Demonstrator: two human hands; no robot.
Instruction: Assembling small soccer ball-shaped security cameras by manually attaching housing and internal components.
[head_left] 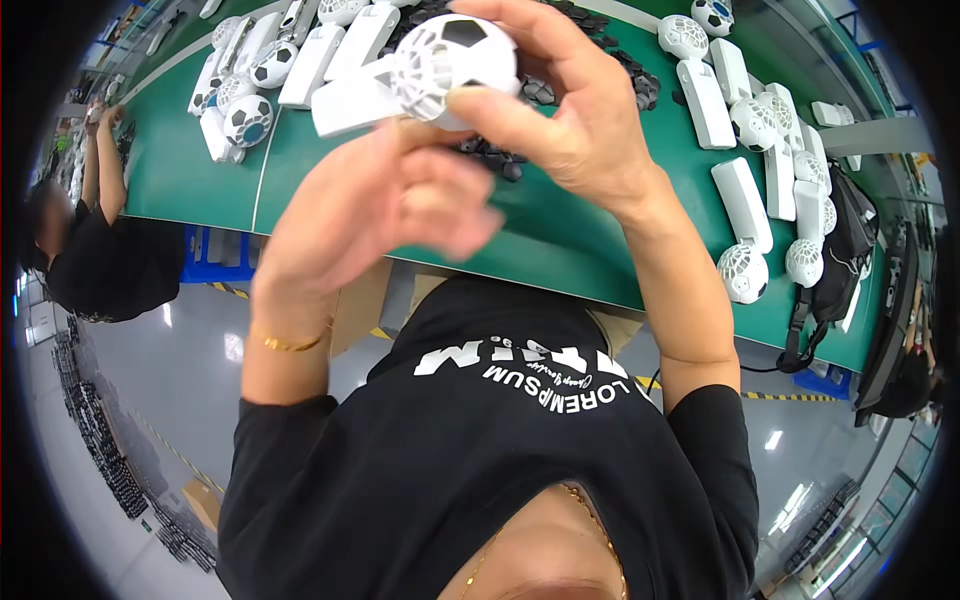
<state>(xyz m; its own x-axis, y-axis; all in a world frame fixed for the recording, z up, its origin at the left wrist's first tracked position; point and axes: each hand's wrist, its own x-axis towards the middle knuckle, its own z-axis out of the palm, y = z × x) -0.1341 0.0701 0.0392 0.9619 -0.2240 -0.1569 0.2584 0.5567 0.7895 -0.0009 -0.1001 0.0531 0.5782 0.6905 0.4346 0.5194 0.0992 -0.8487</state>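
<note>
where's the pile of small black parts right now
In the head view the pile of small black parts lies on the green table at top centre, mostly hidden behind the right hand and the white handheld fan.

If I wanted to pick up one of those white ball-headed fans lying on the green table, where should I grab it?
Probably by the flat white handle of the fan, coming down from above with fingers across its long sides. It lies flat on the green table, and its straight bar offers a steadier grip than the round, grilled ball head at its near end.
</note>
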